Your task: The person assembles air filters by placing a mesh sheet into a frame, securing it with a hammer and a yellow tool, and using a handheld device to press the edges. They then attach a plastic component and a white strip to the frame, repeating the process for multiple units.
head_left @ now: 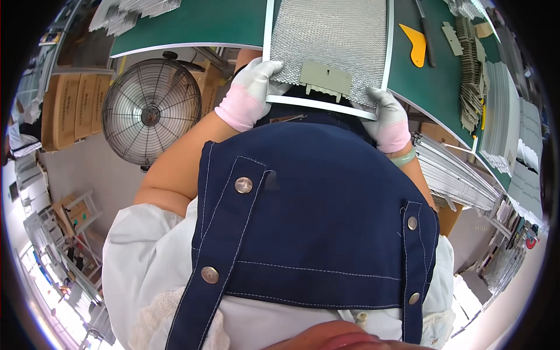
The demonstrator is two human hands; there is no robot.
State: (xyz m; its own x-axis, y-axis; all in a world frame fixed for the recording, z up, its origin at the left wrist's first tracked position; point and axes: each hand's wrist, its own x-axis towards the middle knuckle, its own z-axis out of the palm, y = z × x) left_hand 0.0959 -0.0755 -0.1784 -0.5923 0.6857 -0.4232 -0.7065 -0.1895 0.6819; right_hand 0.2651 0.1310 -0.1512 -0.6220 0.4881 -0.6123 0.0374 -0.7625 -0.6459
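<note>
A rectangular silver metal mesh panel (330, 35) lies inside a thin white frame (315, 104), partly over the table's near edge and close to my body. My left hand (256, 79), in a white glove with a pink cuff, is closed on the frame's left side near its corner. At the near right corner, my right hand (387, 114), gloved alike, grips the frame with the thumb on top. A grey-green plastic piece (325, 79) with small prongs rests at the mesh's near edge. Between that edge and the near bar a dark gap shows.
On the green table (186, 23), right of the frame, lie a yellow scraper (415, 45) and a dark-handled tool (429, 42). Farther right are stacked grey-green plastic pieces (471, 76) and white strips (500, 111). A floor fan (150, 114) and cardboard boxes (70, 111) stand left.
</note>
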